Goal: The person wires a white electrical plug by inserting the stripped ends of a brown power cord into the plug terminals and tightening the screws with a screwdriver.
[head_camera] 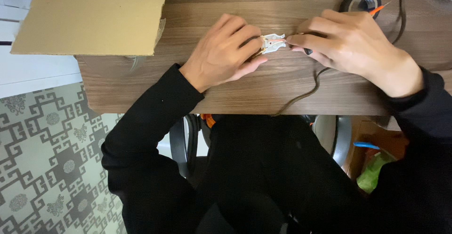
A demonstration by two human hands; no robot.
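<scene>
- A small white plastic part with metal contacts lies on the wooden table, near the middle of its width and directly between the two hands.
- The left hand is closed on the left end of the part: thumb below, fingers curled over the top, pinning it against the tabletop.
- The right hand comes in from the right, its fingers drawn together in a pinch at the right edge of the part, where thin orange wires meet it.
- A dark, slim tool shows under the right hand's fingers; only its tip is visible, so what kind it is cannot be told.
- The fingertips of the two hands are close together, with only the part showing between them.
- A dark cable runs out from under the right hand, across the table and over its near edge.
- A roll of black tape sits just beyond the right hand, with an orange-tipped tool beside it.
- A cardboard box flap lies well to the left of the left hand.
- Both arms wear black sleeves; a patterned floor shows below the table's left corner.
</scene>
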